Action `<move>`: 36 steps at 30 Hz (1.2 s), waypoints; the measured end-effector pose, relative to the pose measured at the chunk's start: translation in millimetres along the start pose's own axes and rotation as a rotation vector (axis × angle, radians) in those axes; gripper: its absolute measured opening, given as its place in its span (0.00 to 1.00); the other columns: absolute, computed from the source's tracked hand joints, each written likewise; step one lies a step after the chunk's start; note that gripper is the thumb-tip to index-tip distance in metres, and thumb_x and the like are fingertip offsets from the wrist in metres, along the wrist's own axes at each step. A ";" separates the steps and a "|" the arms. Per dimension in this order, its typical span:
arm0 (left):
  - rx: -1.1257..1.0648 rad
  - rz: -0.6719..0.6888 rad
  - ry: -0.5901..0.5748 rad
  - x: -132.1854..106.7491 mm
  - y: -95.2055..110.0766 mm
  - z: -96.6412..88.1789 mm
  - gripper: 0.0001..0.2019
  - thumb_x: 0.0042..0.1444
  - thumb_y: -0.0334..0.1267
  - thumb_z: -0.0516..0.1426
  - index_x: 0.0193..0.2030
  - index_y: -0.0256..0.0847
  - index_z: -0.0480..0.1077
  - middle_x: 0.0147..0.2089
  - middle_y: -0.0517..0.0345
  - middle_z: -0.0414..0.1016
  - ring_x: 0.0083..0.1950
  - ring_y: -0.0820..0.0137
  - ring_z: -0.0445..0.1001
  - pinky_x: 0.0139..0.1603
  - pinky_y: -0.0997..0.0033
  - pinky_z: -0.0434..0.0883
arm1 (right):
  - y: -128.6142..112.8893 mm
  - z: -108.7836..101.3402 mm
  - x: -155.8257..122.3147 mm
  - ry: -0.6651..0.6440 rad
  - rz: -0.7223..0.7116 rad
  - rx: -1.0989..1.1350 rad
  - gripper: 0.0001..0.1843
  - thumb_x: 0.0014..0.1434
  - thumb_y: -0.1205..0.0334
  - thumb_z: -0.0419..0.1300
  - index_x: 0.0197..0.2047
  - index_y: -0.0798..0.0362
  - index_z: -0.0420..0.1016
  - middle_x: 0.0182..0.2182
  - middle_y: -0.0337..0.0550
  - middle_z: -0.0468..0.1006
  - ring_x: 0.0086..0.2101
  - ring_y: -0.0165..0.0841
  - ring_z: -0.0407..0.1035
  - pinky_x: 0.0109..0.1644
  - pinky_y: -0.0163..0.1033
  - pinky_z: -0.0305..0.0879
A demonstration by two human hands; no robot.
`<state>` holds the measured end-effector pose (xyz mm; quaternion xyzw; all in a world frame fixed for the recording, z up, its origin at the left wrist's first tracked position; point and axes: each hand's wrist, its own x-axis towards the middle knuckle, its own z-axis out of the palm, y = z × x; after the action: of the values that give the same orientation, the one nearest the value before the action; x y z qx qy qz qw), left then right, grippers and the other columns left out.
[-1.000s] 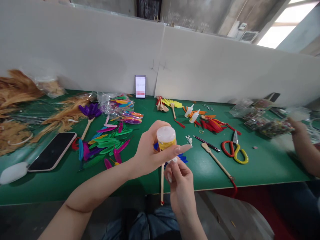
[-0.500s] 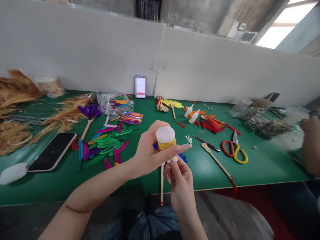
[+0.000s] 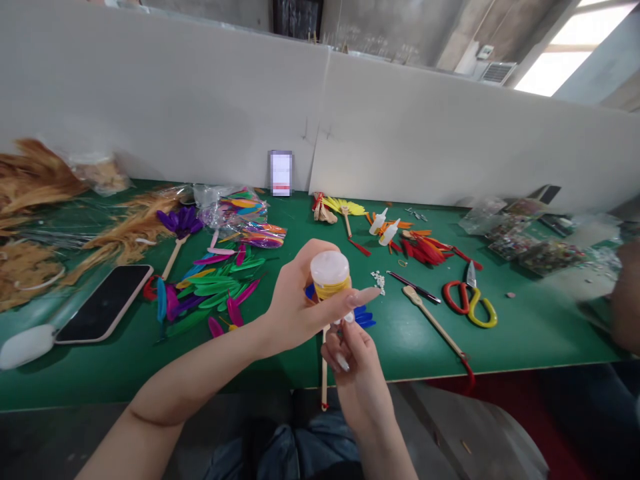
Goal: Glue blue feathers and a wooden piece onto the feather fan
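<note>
My left hand (image 3: 297, 297) is wrapped round a small bottle (image 3: 330, 269) with a pale round end facing up and a yellow band. Its thumb lies across the near side. Just below, my right hand (image 3: 355, 363) pinches a small white piece (image 3: 349, 319) at the bottle's lower end; whether it is part of the bottle is hidden by the fingers. Under both hands lie blue feathers (image 3: 364, 317) and a wooden stick (image 3: 324, 373) with a red tie, jutting over the table's front edge. Small white beads (image 3: 379, 282) lie right of the hands.
On the green table (image 3: 400, 353), scissors (image 3: 469, 297), tweezers (image 3: 414, 287) and a wooden spoon-shaped stick (image 3: 435, 317) lie right. Green feathers (image 3: 220, 287) and a phone (image 3: 105, 303) lie left. Two white squeeze bottles (image 3: 389, 232) lie farther back. Another person's arm (image 3: 627, 293) is at far right.
My right hand has shifted slightly down and left, its fingers still pinched under the bottle. The bottle has barely moved. The other person's arm at far right has moved rightward.
</note>
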<state>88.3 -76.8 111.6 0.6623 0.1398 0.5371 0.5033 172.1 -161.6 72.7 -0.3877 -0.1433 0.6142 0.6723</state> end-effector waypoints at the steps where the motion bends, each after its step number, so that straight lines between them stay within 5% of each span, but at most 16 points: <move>1: 0.005 0.002 0.001 0.0 0.0 -0.2 0.11 0.52 0.34 0.61 0.40 0.44 0.63 0.30 0.63 0.67 0.28 0.75 0.67 0.25 0.76 0.65 | -0.1 -0.5 0.1 -0.014 0.014 0.030 0.17 0.49 0.51 0.68 0.23 0.53 0.70 0.13 0.27 0.52 0.18 0.22 0.39 0.21 0.31 0.40; 10: 0.083 0.027 -0.005 -1.1 -0.5 0.7 0.13 0.51 0.35 0.62 0.40 0.44 0.62 0.31 0.63 0.67 0.29 0.73 0.68 0.26 0.75 0.65 | -1.4 -2.0 -0.6 -0.102 0.083 0.135 0.14 0.50 0.55 0.68 0.24 0.53 0.70 0.16 0.27 0.48 0.19 0.22 0.36 0.21 0.30 0.40; 24: 0.225 0.099 -0.053 -1.4 1.3 1.3 0.14 0.51 0.37 0.63 0.39 0.43 0.62 0.32 0.63 0.66 0.28 0.75 0.68 0.27 0.76 0.66 | 4.9 -2.6 2.8 0.015 -0.005 0.086 0.20 0.47 0.50 0.69 0.20 0.53 0.66 0.14 0.25 0.47 0.18 0.22 0.35 0.20 0.31 0.39; 36: 0.230 0.068 0.025 0.5 1.1 0.6 0.15 0.50 0.42 0.64 0.38 0.42 0.63 0.30 0.62 0.67 0.29 0.74 0.69 0.27 0.76 0.67 | -1.8 2.8 1.8 0.013 0.031 0.104 0.12 0.49 0.55 0.69 0.28 0.52 0.73 0.15 0.26 0.48 0.19 0.22 0.35 0.21 0.31 0.38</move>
<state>88.7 -77.2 112.9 0.7132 0.1843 0.5425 0.4039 171.9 -158.8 75.3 -0.3585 -0.1007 0.6285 0.6828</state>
